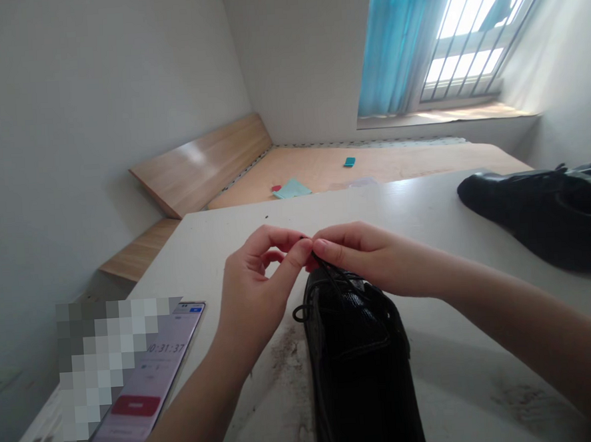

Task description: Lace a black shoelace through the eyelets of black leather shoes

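A black lace-up shoe (363,350) stands on the white table right below my hands, its opening toward me and its toe pointing away. A thin black shoelace (331,275) rises from its front to my fingertips. My left hand (262,283) pinches the lace between thumb and forefinger. From the other side, my right hand (360,250) pinches at the same spot, the fingertips of both hands touching. A small loop of lace (301,312) sticks out at the shoe's left side. How the lace runs between the fingertips is hidden.
Another black shoe (540,213) lies at the right of the white table (236,234). A phone (150,383) showing a timer lies at the left edge. Behind are a bed (396,160) with a wooden headboard (212,163), a light-green cloth (292,188) and a blue curtain (395,41).
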Tool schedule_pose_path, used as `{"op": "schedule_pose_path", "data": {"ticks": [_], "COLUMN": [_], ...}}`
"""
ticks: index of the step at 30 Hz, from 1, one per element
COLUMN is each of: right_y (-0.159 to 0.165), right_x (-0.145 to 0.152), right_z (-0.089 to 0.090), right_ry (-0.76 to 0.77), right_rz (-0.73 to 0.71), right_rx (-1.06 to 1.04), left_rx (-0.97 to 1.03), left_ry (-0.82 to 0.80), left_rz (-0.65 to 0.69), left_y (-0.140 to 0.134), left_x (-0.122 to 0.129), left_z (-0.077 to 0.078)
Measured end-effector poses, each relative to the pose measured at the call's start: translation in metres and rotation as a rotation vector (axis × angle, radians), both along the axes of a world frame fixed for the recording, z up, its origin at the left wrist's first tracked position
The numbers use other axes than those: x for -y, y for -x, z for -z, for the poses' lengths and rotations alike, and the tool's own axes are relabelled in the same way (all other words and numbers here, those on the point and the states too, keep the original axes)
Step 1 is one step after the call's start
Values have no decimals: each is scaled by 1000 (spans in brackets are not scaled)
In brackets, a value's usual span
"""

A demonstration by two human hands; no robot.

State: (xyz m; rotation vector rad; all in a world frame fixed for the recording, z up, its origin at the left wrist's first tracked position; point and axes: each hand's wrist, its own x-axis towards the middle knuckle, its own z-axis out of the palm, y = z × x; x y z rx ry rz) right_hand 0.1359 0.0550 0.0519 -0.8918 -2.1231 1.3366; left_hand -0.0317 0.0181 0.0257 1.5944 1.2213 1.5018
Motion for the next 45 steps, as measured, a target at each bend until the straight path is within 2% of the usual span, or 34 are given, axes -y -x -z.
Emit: {"op": "schedule_pose_path", "data": {"ticks": [3,6,8,10,11,13,16,17,19,23,26,29,33,39,45], "right_y": [0,-2,-6,-11,-14,-21,-33,-37,-43,-49,-44,-37,-31,-30,-31], "right_x": [3,7,9,10,10,12,18,21,26,33,32,25,18,15,17], "right_z": [-1,-5,-12,-21,-25,-32,-35,-34,-32,-34,-38,-39,-37,-34,-36], "right_ry": [82,287,422,399,301,-32,-594,-715,-818,-674,-610,-584,-503,-462,-377], "right_rz": [-100,-162,-177,-130,-86,21,165,187,149,-65,-26,36,49,47,-32], "right_rx": [-86,-275,-388,-403,-358,-140,397,559,743,673,629,626,597,609,486], "left_rx": [16,-6,-151,-343,-421,-519,-587,-606,-631,-536,-373,-310,-314,-366,-472], "left_ry": [18,98,183,235,241,246,251,246,229,172,195,247,209,100,66], "left_rz": [31,88,168,262,306,372,408,409,406,370,358,341,355,430,384], "left_y": [1,3,3,3,3,1,-1,-1,-1,-3,-8,-12,-13,-15,-18], "left_x": [-1,-4,-5,-5,-4,-2,-1,-1,-1,-3,-3,-3,-3,-2,-1], "left_z": [0,0,1,2,2,1,0,1,4,14,19,18,18,20,25]}}
